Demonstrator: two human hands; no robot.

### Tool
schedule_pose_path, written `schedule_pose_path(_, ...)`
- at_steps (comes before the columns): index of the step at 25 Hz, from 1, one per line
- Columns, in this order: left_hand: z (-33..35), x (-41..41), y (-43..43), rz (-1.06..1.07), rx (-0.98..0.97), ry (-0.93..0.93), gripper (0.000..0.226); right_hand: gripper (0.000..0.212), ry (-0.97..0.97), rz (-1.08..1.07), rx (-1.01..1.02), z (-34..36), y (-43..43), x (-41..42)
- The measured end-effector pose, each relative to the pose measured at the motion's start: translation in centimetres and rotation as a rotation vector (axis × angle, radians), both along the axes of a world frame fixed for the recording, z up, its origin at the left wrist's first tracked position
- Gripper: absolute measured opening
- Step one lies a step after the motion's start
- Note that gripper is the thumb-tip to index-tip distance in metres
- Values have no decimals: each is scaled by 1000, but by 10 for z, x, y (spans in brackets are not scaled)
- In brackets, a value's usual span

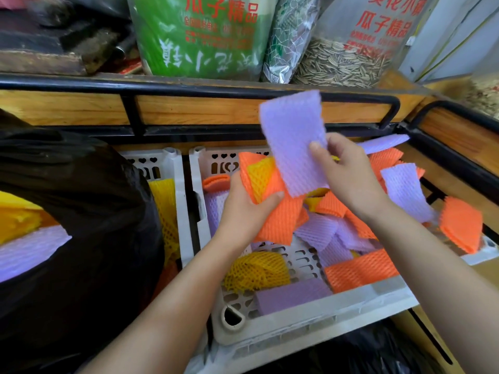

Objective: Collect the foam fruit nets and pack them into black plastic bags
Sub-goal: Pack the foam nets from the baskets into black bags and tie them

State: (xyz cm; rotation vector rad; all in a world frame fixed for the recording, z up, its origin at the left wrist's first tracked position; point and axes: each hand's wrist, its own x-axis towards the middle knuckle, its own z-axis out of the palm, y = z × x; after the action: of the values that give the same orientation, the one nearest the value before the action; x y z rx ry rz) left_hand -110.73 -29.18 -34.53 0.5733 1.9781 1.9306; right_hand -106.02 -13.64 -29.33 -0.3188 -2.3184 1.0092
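- a person's left hand (248,209) grips a small stack of orange and yellow nets (270,201), thumb across the front and fingers curled behind, above a white crate (297,327).
- the right hand (348,179) pinches a purple net (294,141) between thumb and fingers, holding it upright with its lower edge overlapping the top of the stack.
- to do this step well, i would lay the purple net flat on the stack with edges roughly lined up, and let the left thumb clamp it before the right hand lets go (the foam looks light and springy, so a loose pile would likely slide apart).
- more loose nets (359,268) in orange, purple and yellow lie in the crate, and a few lie beyond its right edge.
- a black plastic bag (94,211) stands open on the left, near the crate, with yellow and purple nets inside.
- the crate sits in a wooden bin with a black metal rail (189,87); the shelf above holds a bag of sunflower seeds (340,63) and a green printed bag (199,36).
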Motion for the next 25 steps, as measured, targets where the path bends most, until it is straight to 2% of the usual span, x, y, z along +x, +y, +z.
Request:
schedule_pose_path(3, 3, -4, -3, 119, 38, -7, 59, 24, 87, -63, -143, 1, 2, 2)
schedule_pose_path(5, 6, -4, -2, 131, 68, -19, 57, 19, -10, -16, -217, -8, -5, 3)
schedule_pose_path(7, 6, -3, -1, 93, 133, -68, 55, 14, -88, -23, -166, -20, -12, 2)
schedule_pose_path(10, 7, -4, -1, 56, 210, -165, 70, 17, -112, -42, 4, -25, -18, 0)
schedule_pose_path(13, 7, -9, -3, 151, 144, -68, 68, 19, -133, 60, 124, -23, -26, -2)
schedule_pose_path(16, 3, -18, -6, 236, 118, 8, 69, 31, -163, 80, 45, -34, -16, -9)
schedule_pose_path(19, 1, -22, -9, 253, 112, 34, 75, 49, -398, -22, 87, -68, 13, -15)
schedule_pose_path(22, -1, -24, -8, 249, 113, 40, 73, 64, -691, 2, 25, -100, 30, -24)
schedule_pose_path(25, -3, -27, -5, 266, 121, 38, 73, 88, -854, 8, 4, -114, 33, -40)
